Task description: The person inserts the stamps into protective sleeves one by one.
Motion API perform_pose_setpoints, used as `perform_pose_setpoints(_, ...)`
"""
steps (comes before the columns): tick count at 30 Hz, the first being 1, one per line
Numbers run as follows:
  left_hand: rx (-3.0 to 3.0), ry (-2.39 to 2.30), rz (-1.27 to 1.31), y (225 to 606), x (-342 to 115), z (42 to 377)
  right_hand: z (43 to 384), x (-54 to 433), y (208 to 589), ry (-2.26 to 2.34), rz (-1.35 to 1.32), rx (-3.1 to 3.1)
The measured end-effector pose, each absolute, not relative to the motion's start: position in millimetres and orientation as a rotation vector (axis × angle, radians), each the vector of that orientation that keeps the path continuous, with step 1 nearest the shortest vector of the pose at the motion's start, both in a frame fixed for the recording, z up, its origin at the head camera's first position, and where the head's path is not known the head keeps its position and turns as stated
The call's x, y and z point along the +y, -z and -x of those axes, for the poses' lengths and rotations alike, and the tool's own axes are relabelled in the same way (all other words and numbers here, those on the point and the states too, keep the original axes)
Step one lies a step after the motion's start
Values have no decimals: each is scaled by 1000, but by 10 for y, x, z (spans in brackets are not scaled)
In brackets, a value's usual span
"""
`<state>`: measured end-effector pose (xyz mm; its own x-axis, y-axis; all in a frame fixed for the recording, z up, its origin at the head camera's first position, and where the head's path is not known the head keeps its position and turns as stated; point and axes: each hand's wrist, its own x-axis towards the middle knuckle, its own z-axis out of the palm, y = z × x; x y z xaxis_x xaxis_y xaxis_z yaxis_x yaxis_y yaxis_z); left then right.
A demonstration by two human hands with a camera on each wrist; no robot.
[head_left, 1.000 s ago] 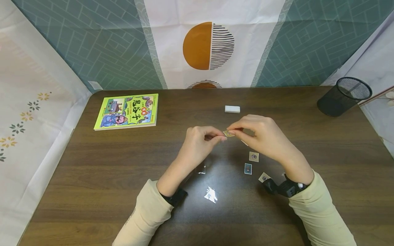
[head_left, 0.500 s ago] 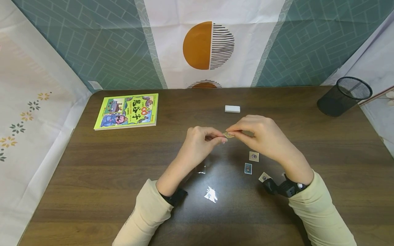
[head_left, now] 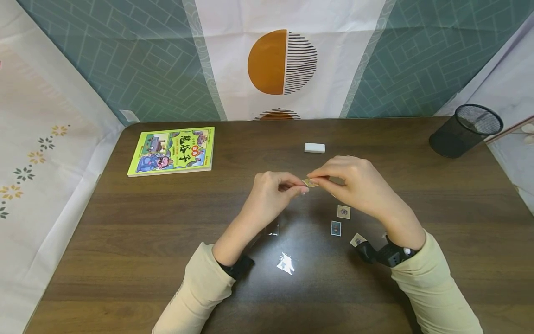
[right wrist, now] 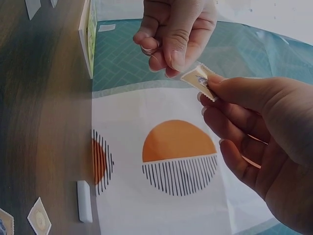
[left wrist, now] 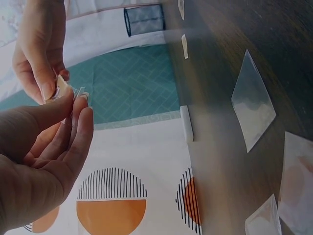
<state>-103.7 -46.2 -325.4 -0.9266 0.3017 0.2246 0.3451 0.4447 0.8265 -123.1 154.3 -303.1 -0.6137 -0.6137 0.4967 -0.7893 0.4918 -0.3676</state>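
Note:
A small cream postage stamp [head_left: 309, 183] with a perforated edge is held above the table between my two hands. My right hand [head_left: 354, 183] pinches it between thumb and fingers, plainly seen in the right wrist view, where the stamp [right wrist: 200, 81] shows a dark blue print. At its other corner, my left hand [head_left: 269, 192] pinches with thumb and forefinger. A clear shiny sliver [left wrist: 79, 92] stands by the left fingertips in the left wrist view; I cannot tell what it is. Under and near the right forearm lie a beige stamp [head_left: 344, 212], a blue stamp [head_left: 335, 228] and another stamp [head_left: 357, 240].
Clear plastic pieces [head_left: 285, 263] lie before me, larger in the left wrist view as a clear sleeve [left wrist: 253, 103]. A white eraser-like block [head_left: 314, 148] sits beyond the hands. A green book [head_left: 171, 152] is back left, a black mesh pen holder [head_left: 465, 131] back right.
The stamp tilts very slightly between the fingertips. Both hands otherwise stay in place, and the things on the table have not moved.

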Motion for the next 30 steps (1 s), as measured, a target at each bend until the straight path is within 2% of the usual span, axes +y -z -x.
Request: perform_pose_setpoints(30,-2539,1601,602,3242,-480,1032,1204,1540,2995,-887,-1200,-2393)
